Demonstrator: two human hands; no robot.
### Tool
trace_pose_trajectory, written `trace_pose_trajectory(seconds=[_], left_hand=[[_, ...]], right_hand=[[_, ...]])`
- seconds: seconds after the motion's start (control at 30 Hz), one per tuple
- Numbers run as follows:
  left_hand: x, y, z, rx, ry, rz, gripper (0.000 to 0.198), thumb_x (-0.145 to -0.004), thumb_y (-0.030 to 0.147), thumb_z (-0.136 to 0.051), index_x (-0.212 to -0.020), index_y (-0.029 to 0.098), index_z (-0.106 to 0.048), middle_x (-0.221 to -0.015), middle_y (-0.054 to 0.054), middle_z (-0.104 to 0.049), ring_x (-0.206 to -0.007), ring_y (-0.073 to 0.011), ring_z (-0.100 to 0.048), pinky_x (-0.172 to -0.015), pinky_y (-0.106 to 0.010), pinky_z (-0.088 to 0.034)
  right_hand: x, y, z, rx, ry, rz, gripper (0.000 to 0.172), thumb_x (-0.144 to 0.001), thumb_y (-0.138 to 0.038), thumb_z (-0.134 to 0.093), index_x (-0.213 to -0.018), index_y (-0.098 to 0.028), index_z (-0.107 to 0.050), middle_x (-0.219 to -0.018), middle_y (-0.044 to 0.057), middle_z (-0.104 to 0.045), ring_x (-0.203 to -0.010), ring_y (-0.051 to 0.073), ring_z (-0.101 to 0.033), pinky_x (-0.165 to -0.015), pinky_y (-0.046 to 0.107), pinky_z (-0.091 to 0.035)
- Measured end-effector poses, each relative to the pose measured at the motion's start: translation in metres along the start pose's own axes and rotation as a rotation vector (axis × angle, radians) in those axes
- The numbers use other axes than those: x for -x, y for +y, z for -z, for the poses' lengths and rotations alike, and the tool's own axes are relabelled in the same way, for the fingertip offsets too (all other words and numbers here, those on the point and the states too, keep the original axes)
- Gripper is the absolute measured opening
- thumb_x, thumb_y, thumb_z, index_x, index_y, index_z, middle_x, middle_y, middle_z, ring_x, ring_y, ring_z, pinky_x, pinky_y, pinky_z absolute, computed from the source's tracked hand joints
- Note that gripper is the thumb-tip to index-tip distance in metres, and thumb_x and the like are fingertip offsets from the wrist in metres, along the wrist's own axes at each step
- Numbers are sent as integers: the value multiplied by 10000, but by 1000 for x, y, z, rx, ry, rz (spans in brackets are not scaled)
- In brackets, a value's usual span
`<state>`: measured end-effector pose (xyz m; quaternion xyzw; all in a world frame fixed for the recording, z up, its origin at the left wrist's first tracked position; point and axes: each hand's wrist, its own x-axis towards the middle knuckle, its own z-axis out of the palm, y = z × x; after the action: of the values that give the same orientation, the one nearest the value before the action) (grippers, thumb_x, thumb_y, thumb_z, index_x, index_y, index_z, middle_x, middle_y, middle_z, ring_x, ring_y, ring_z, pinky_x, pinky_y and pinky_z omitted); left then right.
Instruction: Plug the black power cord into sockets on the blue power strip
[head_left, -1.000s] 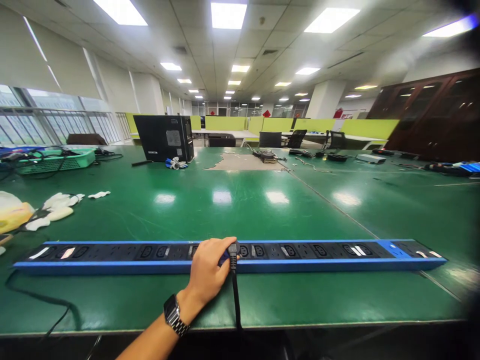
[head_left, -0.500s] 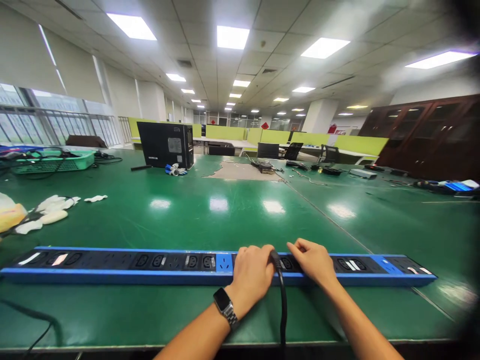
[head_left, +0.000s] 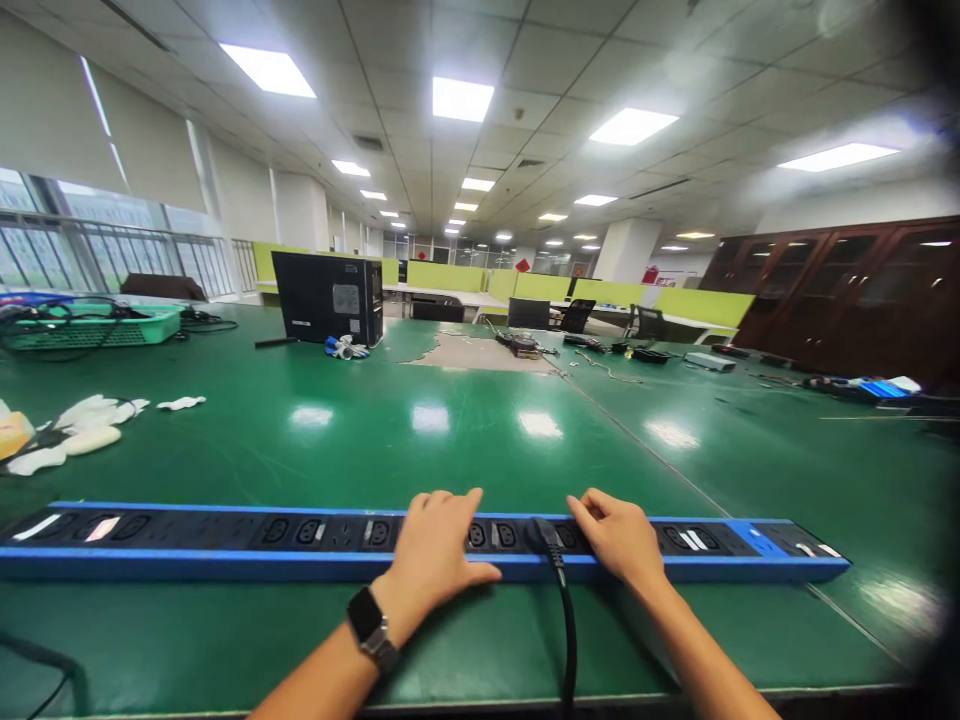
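A long blue-and-black power strip [head_left: 225,566] lies across the near part of the green table. A black power plug [head_left: 538,535] sits in one of its sockets, and its thick cable runs down past the table's front edge. My left hand [head_left: 439,550], with a watch on the wrist, is spread over the strip left of the plug, thumb and fingers apart and off the plug. Just right of the plug, my right hand [head_left: 619,535] rests on the strip with fingers curled at its far edge; its fingertips are partly hidden.
A black computer case [head_left: 322,297] stands at the back left, with blue-and-white gloves beside it. At far left are a green basket [head_left: 142,328] of cables and white gloves [head_left: 86,425]. Loose parts [head_left: 525,345] and a grey box [head_left: 709,361] lie farther back.
My left hand has let go of the plug and moved left along the strip, its fingers opening. The plug stays in the socket. My right hand keeps its place on the strip. The view has shifted slightly.
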<state>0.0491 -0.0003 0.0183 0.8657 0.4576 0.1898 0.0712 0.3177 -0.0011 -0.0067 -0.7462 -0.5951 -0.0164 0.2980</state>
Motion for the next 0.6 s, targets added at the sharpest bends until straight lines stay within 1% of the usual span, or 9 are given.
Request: trace_pose_trajectory(seconds=[0.07, 0.13, 0.23, 0.33, 0.6], left_hand=[[7, -14, 5, -71, -15, 57, 734, -644, 608, -778, -1206, 171, -596, -1116, -127, -684, -1069, -336, -595, -947, -482, -428], [11, -19, 6, -130, -6, 68, 654, -675, 625, -742, -1123, 160, -635, -1062, -131, -690, -1016, -331, -613, -921, -475, -438], [12, -16, 1, -185, 23, 72, 642, -681, 637, -728, -1095, 153, -642, -1033, -135, -689, -991, -329, -618, -901, -469, -444], [12, -14, -3, -193, 36, 66, 652, -673, 649, -728, -1079, 145, -644, -1011, -131, -690, -971, -326, -621, -879, -462, -452], [12, -17, -3, -207, 60, 53, 627, -673, 667, -718, -1043, 165, -650, -990, -127, -694, -954, -319, -625, -855, -438, -446]], right_hand=[[0, 0, 0, 10, -13, -8, 424, -801, -576, -439, -561, -237, -528, -544, -12, -571, -543, 146, -494, -521, 250, -283], [0, 0, 0, 17, -21, -20, 420, -799, -578, -438, -572, -240, -539, -552, -10, -576, -548, 149, -499, -524, 251, -282], [-1, 1, 0, 22, -35, -24, 421, -796, -589, -436, -582, -243, -546, -562, -12, -580, -559, 150, -505, -533, 251, -289], [0, 1, 0, 33, -44, -22, 427, -793, -599, -433, -584, -243, -546, -567, -13, -581, -561, 151, -505, -534, 252, -291], [1, 2, 0, 53, -48, -11, 416, -783, -603, -437, -614, -244, -560, -577, -10, -578, -568, 150, -505, -539, 252, -288]])
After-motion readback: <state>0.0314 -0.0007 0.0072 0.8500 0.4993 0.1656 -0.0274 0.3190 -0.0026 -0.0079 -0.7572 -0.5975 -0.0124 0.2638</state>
